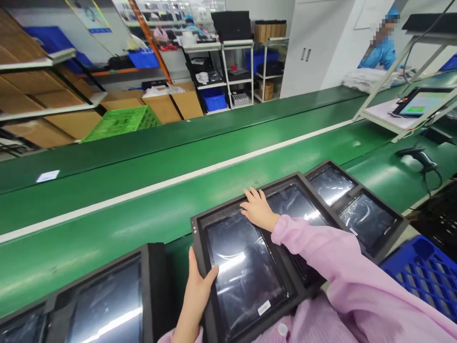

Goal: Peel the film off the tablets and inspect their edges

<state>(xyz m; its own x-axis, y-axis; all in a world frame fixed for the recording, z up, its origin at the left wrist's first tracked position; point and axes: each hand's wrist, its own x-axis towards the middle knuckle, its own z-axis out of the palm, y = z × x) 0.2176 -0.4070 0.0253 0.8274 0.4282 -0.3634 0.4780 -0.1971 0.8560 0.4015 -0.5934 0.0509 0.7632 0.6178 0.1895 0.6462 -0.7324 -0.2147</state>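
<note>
1. **Tray position.** The black foam tray lies at the near side of the green conveyor, close to the pink smock. Its support underneath is hidden. If the near edge overhangs, excess weight there could tip the tray.

2. **Left hand.** The left hand grips the tray's left side, its thumb at the edge of the film-covered display panel. Excess thumb pressure could mark the glass or wrinkle the film.

3. **Right hand.** The right hand is open, palm down, fingers spread over the tray's far part, between this panel and the second display panel. Uneven pressure could load a panel corner.

4. **Sleeve.** The right sleeve crosses the second panel. Loose fabric could snag the film.

5. **Adjacent trays.** The right-hand tray meets or overlaps the centre tray; which cannot be determined. Sideways movement could jar its panels. The left-hand tray stands apart; a leftward swing could strike it.

6. **Blue crate.** The blue crate is near the right-hand tray. A displaced tray could catch its rim.
</note>
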